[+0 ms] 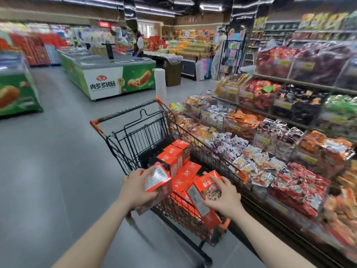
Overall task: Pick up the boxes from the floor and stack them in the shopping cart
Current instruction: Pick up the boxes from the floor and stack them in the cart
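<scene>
A black wire shopping cart with orange corners stands in front of me, its handle on the far side. Several red-orange boxes are stacked inside it in rows. My left hand grips a red box with a white barcode face, held over the cart's near rim. My right hand holds a second red box, tilted, just above the stacked ones at the cart's near end. No boxes show on the floor.
Snack shelves with open bins run along the right, close to the cart. Green chest freezers stand at the left and centre back. The grey floor stretches left of the cart. Two people stand far back by the counters.
</scene>
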`<move>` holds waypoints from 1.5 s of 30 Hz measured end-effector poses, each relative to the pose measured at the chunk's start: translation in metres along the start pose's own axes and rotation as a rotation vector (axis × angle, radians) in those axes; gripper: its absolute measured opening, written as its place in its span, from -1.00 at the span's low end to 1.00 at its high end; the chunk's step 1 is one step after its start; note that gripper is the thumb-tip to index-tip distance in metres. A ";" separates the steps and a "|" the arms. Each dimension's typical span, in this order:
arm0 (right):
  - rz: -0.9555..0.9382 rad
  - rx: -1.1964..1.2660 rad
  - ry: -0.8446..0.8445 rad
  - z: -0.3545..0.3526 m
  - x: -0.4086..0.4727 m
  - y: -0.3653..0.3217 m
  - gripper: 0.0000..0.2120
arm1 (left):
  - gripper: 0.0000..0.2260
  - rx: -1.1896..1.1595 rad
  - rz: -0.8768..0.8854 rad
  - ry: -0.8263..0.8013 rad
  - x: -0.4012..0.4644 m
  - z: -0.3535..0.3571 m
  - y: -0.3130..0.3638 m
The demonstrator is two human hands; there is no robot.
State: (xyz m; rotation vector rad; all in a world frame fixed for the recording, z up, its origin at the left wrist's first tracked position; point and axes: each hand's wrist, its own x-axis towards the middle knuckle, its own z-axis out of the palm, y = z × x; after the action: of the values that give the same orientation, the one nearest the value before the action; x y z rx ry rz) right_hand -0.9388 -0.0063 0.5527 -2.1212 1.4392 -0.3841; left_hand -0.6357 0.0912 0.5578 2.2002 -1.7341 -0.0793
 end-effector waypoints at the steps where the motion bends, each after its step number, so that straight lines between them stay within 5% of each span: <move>1: 0.011 0.005 0.009 0.005 0.013 -0.004 -0.12 | -0.22 0.004 0.010 0.003 0.015 -0.001 -0.009; 18: 0.296 0.095 0.157 0.052 0.176 -0.056 -0.10 | -0.20 0.038 0.214 -0.179 0.259 0.039 -0.109; 36: 0.389 0.155 0.132 0.058 0.315 -0.021 -0.02 | -0.09 0.057 0.254 -0.462 0.385 0.135 -0.106; 42: 0.399 0.175 0.228 0.058 0.323 -0.039 -0.02 | -0.08 -0.073 0.449 -0.464 0.433 0.120 -0.065; 45: 0.377 0.180 0.296 0.050 0.325 -0.053 -0.05 | -0.26 -0.249 0.535 -0.622 0.450 0.103 -0.025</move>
State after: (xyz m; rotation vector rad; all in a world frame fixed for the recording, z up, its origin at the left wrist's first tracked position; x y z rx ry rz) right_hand -0.7461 -0.2768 0.5211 -1.6541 1.8516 -0.6710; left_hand -0.5235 -0.3556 0.5269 1.5549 -2.4163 -0.8683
